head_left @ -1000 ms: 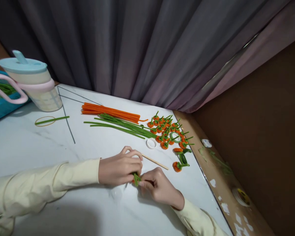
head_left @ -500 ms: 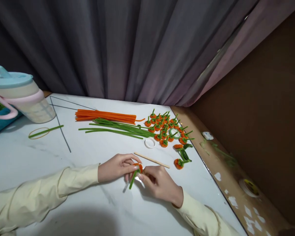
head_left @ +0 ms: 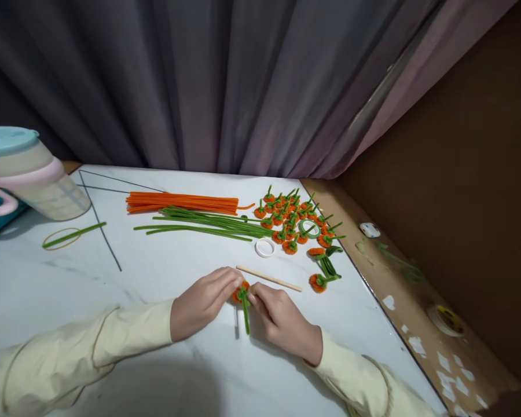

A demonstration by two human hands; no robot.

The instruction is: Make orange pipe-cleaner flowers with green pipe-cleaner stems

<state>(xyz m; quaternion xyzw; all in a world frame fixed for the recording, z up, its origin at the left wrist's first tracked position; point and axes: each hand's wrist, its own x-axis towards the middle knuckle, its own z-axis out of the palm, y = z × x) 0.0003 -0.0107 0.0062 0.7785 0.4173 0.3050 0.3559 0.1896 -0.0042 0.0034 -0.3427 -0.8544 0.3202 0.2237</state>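
Ornament (head_left: pixel 242 293) — orange, fuzzy, green-stemmed

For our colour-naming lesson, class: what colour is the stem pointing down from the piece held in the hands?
Green stem, clearest in the head view.

"Any readable lettering or numbers?"
"None. Marks on the small white rounded object (head_left: pixel 369 230), just beyond the white marbled tabletop's (head_left: pixel 156 266) right edge, are too small to read."
"And the pale tumbler (head_left: pixel 58 194) with the light-blue plastic lid (head_left: pixel 15 141)?"
"Faint crossing lines, no legible word."
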